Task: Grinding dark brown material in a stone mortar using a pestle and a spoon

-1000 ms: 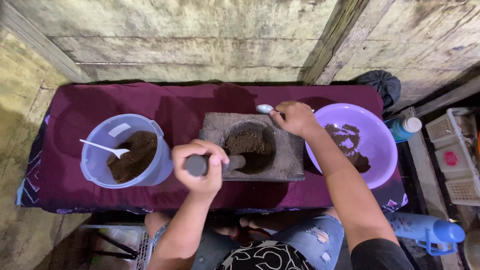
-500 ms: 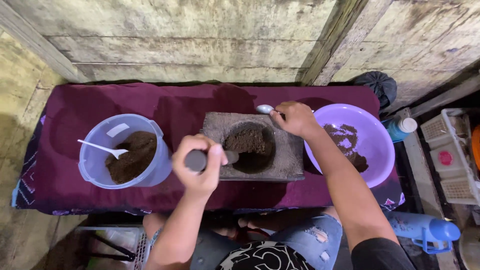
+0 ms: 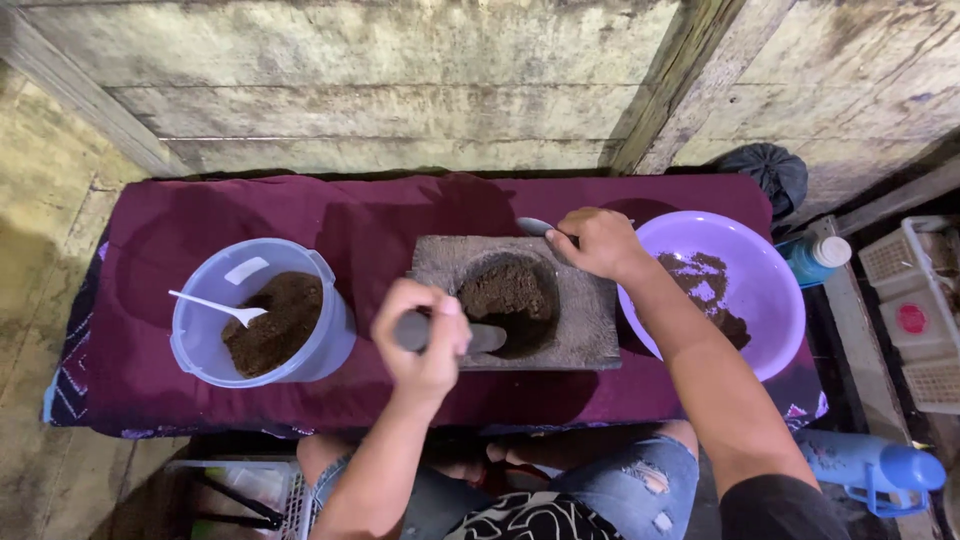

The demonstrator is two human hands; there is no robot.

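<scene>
A square grey stone mortar (image 3: 590, 335) sits in the middle of a maroon-covered low table (image 3: 130, 345), its round hollow filled with dark brown ground matter (image 3: 508, 290). My left hand (image 3: 425, 340) grips a grey stone pestle (image 3: 487, 338) whose tip rests at the hollow's near edge. Over the mortar's far right corner, my right hand (image 3: 598, 243) holds a metal spoon (image 3: 535, 226).
A pale blue plastic tub (image 3: 330, 345) with brown powder and a white spoon (image 3: 215, 305) stands at the left. A purple basin (image 3: 765, 300) with brown clumps stands at the right. Wooden planks back the table. A bottle (image 3: 815, 258), white baskets and a blue jug (image 3: 875, 468) lie to the right.
My left hand has shifted slightly with the pestle at the mortar's near edge. My right hand and the spoon have stayed in place.
</scene>
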